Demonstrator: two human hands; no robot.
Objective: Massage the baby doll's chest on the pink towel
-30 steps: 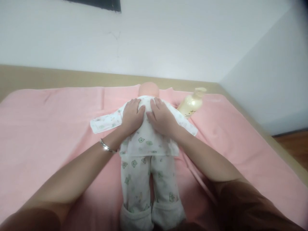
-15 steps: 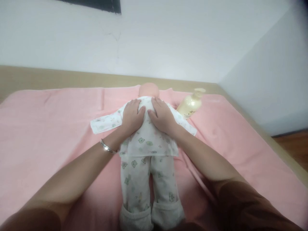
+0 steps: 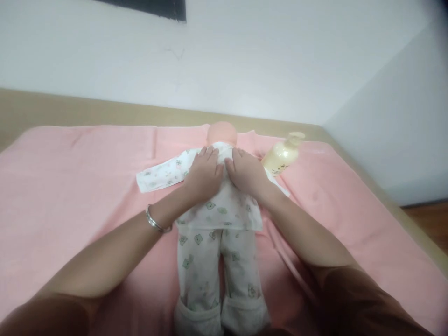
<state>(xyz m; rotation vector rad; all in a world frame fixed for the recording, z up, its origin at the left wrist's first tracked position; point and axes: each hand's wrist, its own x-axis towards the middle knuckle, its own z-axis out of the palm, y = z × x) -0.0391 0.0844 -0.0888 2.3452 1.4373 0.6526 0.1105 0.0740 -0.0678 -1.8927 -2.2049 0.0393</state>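
Note:
A baby doll [image 3: 222, 134] lies with its bald head away from me, dressed in a white patterned top [image 3: 217, 212] and matching trousers [image 3: 201, 261] with turned-up cuffs. My left hand [image 3: 206, 175] rests flat on the left of the doll's upper body, fingers stretched toward the head. On the other side my right hand [image 3: 248, 173] lies flat too, its thumb close to the left thumb. Both hands touch the cloth of the top and hold nothing. The doll's left-side sleeve [image 3: 161, 176] spreads outward; much of the other sleeve is hidden behind my right hand and forearm.
A pale yellow pump bottle [image 3: 282, 154] lies tilted by the doll's right-side sleeve. Under everything is a pink cloth [image 3: 80, 186] with folds, on a tan surface [image 3: 105, 105]. A white wall [image 3: 245, 60] rises behind, meeting another wall at the right.
My hands have moved inward, closer together over the doll's upper body, the left one most. The whole view has shifted slightly, so the doll and bottle appear a little further right.

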